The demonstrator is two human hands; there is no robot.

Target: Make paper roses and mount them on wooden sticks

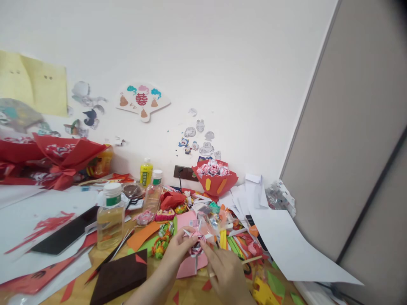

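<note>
A small pink-and-white folded paper flower [196, 250] is between my two hands, low in the middle of the head view. My left hand [180, 248] pinches it from the left, with white pointed paper ends sticking out by the fingertips. From the right, my right hand [224, 267] has its fingers closed against the flower's edge; those fingers partly cover it. Pink paper [186, 267] lies on the table beneath. Close to my left hand sits a green-and-orange paper piece [161, 243]. Yellow paper strips [223, 239] lie just beyond my right hand.
A liquid-filled bottle [110, 224] and a dark brown block [119, 275] stand to the left, near a black tablet-like slab [66, 231]. A red-wrapped paper bouquet [214, 178] is by the wall. White sheets [286, 237] cover the right; paper scraps crowd the middle.
</note>
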